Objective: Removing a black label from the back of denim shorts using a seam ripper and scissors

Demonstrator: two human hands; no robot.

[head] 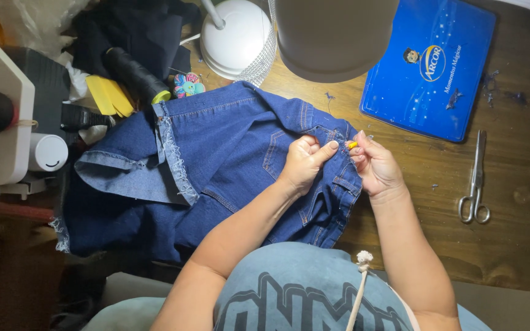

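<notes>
Wooden surface (522,245), warm lamp light, dim off to the left. Nearest me, my two forearms reach out over a grey printed shirt toward the blue denim garment (228,153), which lies spread across the middle of the surface with its frayed cut hem (176,162) folded over on the left. My left hand (305,164) is closed, pinching a fold of denim near the waistband seam; my right hand (372,164) is curled shut on a small yellow-tipped tool (352,145), probably a seam ripper, its blade too small to make out. Both hands meet at the garment's right edge, almost touching. To do this well I'd judge: keep the fold taut with the left, work the tip shallow along the stitches, don't dig into the cloth. Room: right of the hands is bare wood, with scissors (475,184) well apart near the far right. Beyond, a blue tin (427,67) sits clear of the denim. Dead ahead the white lamp shade (332,37) hangs close over the work, its round base (237,34) just past the denim's far edge. Left side is crowded: black thread spool (133,73), yellow scraps (110,95), white thread stand (1,110). Little slack there.
</notes>
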